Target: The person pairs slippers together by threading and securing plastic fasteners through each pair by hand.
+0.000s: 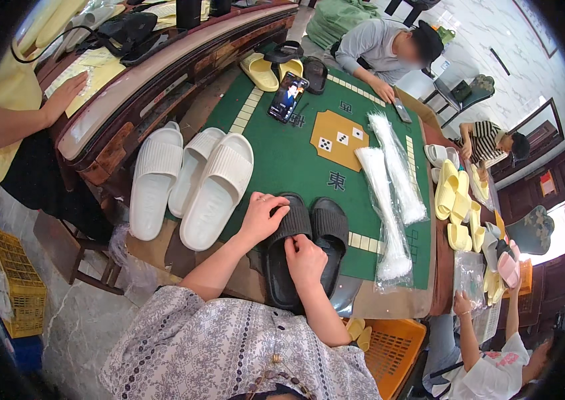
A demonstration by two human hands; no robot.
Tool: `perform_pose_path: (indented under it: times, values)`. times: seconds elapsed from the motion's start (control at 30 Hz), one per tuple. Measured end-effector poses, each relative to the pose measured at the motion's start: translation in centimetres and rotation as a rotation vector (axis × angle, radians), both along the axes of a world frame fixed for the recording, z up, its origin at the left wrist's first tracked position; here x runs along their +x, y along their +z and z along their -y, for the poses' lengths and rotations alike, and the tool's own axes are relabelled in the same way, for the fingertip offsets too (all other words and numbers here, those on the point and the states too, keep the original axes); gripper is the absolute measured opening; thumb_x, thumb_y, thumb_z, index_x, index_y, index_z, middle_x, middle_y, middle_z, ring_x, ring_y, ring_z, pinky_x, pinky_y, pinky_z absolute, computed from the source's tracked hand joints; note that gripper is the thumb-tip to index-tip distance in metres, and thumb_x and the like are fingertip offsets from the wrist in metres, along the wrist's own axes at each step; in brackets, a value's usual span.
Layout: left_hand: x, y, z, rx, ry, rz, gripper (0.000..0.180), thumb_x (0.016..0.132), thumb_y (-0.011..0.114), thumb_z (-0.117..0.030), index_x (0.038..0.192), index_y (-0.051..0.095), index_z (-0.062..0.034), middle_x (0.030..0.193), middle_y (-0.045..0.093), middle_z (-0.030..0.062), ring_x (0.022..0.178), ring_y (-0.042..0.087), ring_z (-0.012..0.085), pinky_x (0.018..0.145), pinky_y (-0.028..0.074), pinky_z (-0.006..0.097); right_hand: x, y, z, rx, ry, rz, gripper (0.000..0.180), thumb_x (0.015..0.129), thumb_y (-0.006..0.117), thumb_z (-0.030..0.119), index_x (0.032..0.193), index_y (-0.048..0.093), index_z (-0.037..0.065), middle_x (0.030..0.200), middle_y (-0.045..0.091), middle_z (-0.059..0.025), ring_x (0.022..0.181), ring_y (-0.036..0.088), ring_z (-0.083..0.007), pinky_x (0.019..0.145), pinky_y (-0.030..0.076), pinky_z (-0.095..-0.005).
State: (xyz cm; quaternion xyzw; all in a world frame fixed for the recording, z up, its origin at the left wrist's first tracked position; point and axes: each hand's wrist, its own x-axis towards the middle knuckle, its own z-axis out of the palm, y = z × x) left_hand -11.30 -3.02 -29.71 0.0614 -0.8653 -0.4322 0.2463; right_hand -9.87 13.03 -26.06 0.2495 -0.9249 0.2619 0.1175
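While both of the person's forearms come up from the lower edge, the two hands meet over a pair of black slippers (302, 247) lying side by side at the near edge of the green tabletop (282, 167). The left hand (264, 217) lies flat across the ribbed strap of the left black slipper (284, 250), fingers curled over its upper edge; its grip is a loose press from above, and I cannot tell whether the fingers close under the strap. The right hand (305, 260) sits between the two slippers, fingers bent down onto the inner side of the left one and touching the right black slipper (330, 240); its grip looks half closed, though what it pinches is hidden beneath the knuckles. So the pair lies directly under both hands, the toes pointing away from the person.

Just left of the left hand three white slippers (192, 183) lie fanned, overlapping one another. To the right of the black pair two clear bags of white cable ties (389, 200) stretch along the tabletop. Farther off a phone (288, 97) lies beside yellow slippers (269, 70). An orange crate (392, 347) stands below the tabletop's near right corner, and other people sit round the edges.
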Motion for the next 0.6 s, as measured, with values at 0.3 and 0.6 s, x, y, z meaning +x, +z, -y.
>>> perform_pose_path:
  times: [0.3,0.6]
  values:
    - [0.0,0.3,-0.5,0.017,0.013,-0.074,0.019,0.080,0.066,-0.019,0.097,0.068,-0.0090,0.087,0.068,0.0065,0.090,0.053,0.0260,0.086,0.041,0.037,0.0,-1.2,0.2,0.045,0.029,0.016,0.024,0.083,0.063,0.022,0.067,0.057,0.005,0.065,0.063,-0.0151,0.057,0.063,-0.0340,0.052,0.050,-0.0441]
    - [-0.2,-0.2,-0.4,0.093,-0.056,-0.022,0.022,0.084,0.064,-0.018,0.102,0.069,-0.0080,0.092,0.069,0.0075,0.092,0.053,0.0249,0.088,0.042,0.035,0.2,-1.5,0.8,-0.001,-0.003,0.104,0.025,0.079,0.067,0.022,0.067,0.058,0.002,0.062,0.062,-0.0169,0.059,0.063,-0.0372,0.056,0.050,-0.0458]
